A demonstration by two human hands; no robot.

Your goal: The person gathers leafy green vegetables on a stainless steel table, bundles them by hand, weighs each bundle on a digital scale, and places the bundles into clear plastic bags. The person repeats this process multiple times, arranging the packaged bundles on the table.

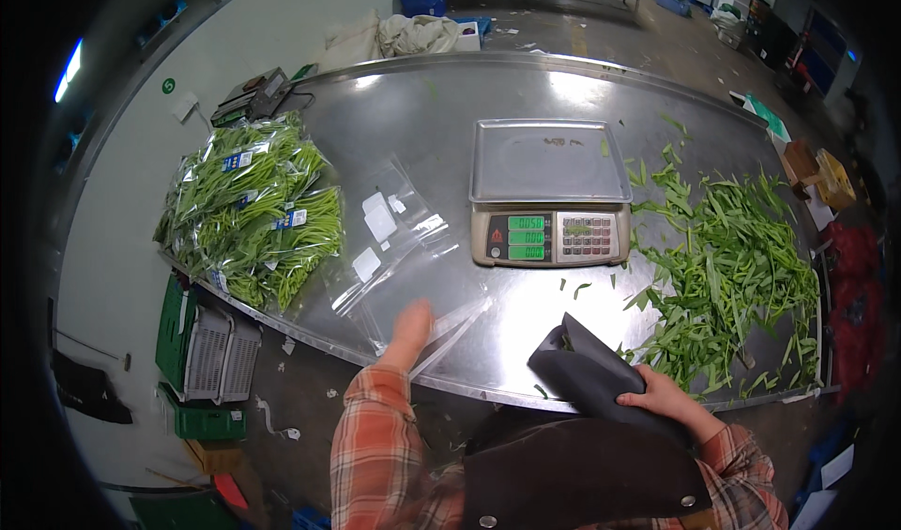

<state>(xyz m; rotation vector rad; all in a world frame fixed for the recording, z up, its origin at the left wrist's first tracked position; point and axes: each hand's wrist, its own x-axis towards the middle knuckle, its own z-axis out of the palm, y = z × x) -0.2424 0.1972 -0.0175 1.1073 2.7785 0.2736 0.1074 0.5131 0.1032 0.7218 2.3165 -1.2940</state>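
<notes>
My left hand (414, 326) is curled at the edge of a clear plastic bag (457, 322) near the table's front edge; its fingertips are partly hidden. More clear bags with white labels (380, 221) lie just beyond it. My right hand (651, 393) grips a rolled dark sheet (588, 368), leather-like, with a little green showing in its open end. Ahead stands a digital scale (550, 231) with a bare metal pan, its displays lit green. Loose leafy greens (725, 269) are heaped at the right. At the left, bagged green vegetables (253, 213) are piled up.
The steel table (394, 100) has a raised rim. Behind the bagged pile sits a device (257, 97) with a cable. Green and grey crates (211, 354) stand below the table's left edge. A dark apron (577, 466) covers my front. Red net sacks (853, 305) are at the far right.
</notes>
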